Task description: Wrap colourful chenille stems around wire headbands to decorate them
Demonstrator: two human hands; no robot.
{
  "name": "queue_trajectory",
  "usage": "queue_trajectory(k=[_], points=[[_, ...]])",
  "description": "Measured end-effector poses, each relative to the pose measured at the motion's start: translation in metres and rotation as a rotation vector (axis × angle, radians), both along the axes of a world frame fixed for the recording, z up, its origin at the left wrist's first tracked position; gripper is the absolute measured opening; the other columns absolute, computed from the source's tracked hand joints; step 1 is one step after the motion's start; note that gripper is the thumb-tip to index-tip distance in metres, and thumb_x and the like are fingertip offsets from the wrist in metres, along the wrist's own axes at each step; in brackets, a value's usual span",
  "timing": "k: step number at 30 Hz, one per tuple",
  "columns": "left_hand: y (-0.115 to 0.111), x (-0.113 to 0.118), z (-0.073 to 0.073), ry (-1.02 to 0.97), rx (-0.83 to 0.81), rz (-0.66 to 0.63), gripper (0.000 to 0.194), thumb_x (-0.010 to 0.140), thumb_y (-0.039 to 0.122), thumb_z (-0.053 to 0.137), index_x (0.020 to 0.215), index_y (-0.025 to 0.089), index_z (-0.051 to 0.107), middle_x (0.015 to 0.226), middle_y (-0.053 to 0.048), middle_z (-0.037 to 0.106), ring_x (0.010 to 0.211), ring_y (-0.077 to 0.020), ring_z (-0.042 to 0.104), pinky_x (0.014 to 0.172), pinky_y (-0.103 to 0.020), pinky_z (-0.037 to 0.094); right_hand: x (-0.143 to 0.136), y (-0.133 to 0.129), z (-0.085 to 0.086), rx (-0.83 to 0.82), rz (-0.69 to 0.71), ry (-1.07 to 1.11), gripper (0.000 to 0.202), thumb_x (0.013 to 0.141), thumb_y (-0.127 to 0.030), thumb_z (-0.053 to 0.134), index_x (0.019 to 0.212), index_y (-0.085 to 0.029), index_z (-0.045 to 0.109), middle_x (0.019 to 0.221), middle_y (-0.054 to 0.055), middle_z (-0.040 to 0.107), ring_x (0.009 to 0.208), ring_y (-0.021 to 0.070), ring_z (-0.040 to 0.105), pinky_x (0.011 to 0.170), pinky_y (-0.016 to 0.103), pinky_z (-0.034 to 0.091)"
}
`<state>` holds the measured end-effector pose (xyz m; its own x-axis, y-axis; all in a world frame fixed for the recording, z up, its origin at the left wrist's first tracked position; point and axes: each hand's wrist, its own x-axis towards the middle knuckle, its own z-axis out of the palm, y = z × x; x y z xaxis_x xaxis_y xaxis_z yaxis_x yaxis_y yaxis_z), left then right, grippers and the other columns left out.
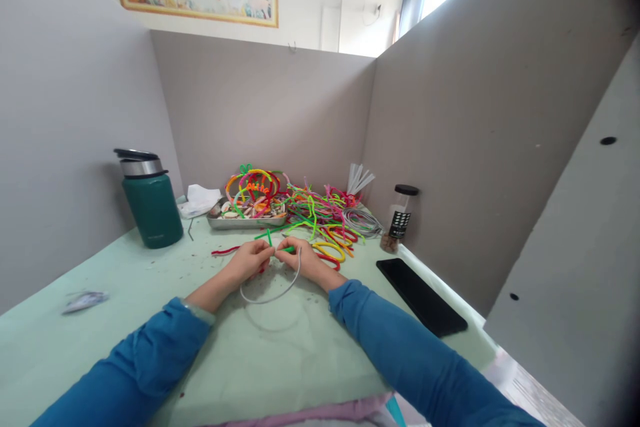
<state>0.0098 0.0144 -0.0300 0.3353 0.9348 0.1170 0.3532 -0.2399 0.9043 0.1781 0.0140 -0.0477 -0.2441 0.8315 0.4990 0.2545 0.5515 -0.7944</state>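
Observation:
Both hands meet above the middle of the table, fingers pinched close together. My left hand (253,260) is closed on a green pipe cleaner (269,237) that pokes up from the fingertips. My right hand (303,258) is also closed, with a bit of green showing at its fingers. A thin white hoop (273,301) curves down below the two hands, its upper part hidden by them. It looks like a headband, and one end rises beside my right hand. A red pipe cleaner (225,251) lies just left of my left hand.
Behind the hands, a metal tray (245,222) holds finished colourful loops and scraps. Beside it lie a pile of pipe cleaners (315,210) and grey wire hoops (363,221). A green bottle (153,207) stands left; a jar (399,220) and black phone (423,295) are right. Grey partitions enclose the table.

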Motion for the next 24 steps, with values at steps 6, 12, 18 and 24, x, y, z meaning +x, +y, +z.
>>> queue_trajectory(k=[6,12,18,24], points=[[0.0000,0.0002,0.0007,-0.052,-0.043,-0.002,0.034,0.073,0.049,0.056,0.062,0.019,0.042,0.044,0.007,0.043,0.030,-0.0046,0.030,0.031,-0.019,0.021,-0.0001,-0.0003,-0.0001,-0.027,0.013,-0.005,0.012,0.072,-0.028,0.059,0.072,-0.016,0.058,0.063,-0.002,0.052,0.058,0.0103,0.045,0.057,0.022,0.035],[0.0005,0.0022,0.0001,-0.038,-0.026,0.033,0.036,0.073,0.052,0.055,0.065,0.019,0.045,0.044,0.006,0.048,0.029,-0.0050,0.031,0.031,-0.019,0.022,-0.0011,-0.0014,0.0015,-0.048,-0.014,0.012,0.013,0.072,-0.028,0.059,0.069,-0.016,0.057,0.059,-0.003,0.049,0.054,0.0094,0.041,0.054,0.021,0.034],[-0.0020,0.0031,0.0035,-0.030,0.008,0.098,0.039,0.072,0.055,0.055,0.069,0.017,0.049,0.049,0.004,0.053,0.029,-0.0048,0.034,0.032,-0.019,0.025,-0.0007,0.0005,-0.0002,-0.045,-0.003,-0.001,0.013,0.073,-0.029,0.058,0.071,-0.016,0.057,0.060,-0.003,0.052,0.056,0.0102,0.044,0.056,0.021,0.035],[-0.0044,0.0028,0.0062,-0.102,0.027,0.080,0.040,0.068,0.056,0.060,0.070,0.016,0.051,0.059,0.003,0.059,0.031,-0.0041,0.035,0.033,-0.019,0.026,-0.0009,0.0010,-0.0006,-0.057,0.002,0.002,0.012,0.073,-0.028,0.058,0.072,-0.016,0.059,0.062,-0.002,0.053,0.057,0.0105,0.046,0.055,0.021,0.037]])
